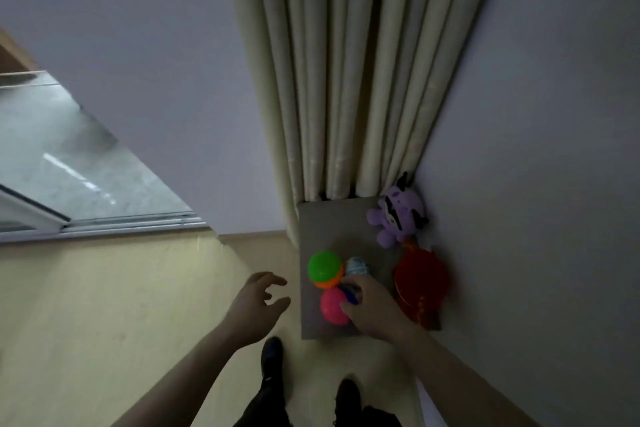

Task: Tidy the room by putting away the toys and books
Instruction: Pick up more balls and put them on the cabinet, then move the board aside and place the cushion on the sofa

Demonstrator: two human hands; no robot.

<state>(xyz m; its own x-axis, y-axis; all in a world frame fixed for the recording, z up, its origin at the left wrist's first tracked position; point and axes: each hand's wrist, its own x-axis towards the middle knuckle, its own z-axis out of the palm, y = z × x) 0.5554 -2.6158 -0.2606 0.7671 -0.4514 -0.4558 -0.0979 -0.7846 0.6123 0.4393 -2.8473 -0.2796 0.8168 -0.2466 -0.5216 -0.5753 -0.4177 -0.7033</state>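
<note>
A grey low stand (322, 222) sits in the room's corner with toys on it. A green and orange ball (325, 269) lies at its left side, a pale blue toy (357, 266) beside it. My right hand (372, 308) rests over a pink ball (331, 306), fingers curled on it and on a small blue toy (349, 292) behind. My left hand (254, 305) hovers left of the stand, fingers spread, holding nothing. A purple plush (398, 217) and a red plush (420, 282) lean against the right wall.
Beige curtains (346, 80) hang behind the stand. A glass sliding door (69, 166) is at the left. Pale wooden floor (121, 305) stretches in front. My two dark shoes (273, 357) stand just before the stand.
</note>
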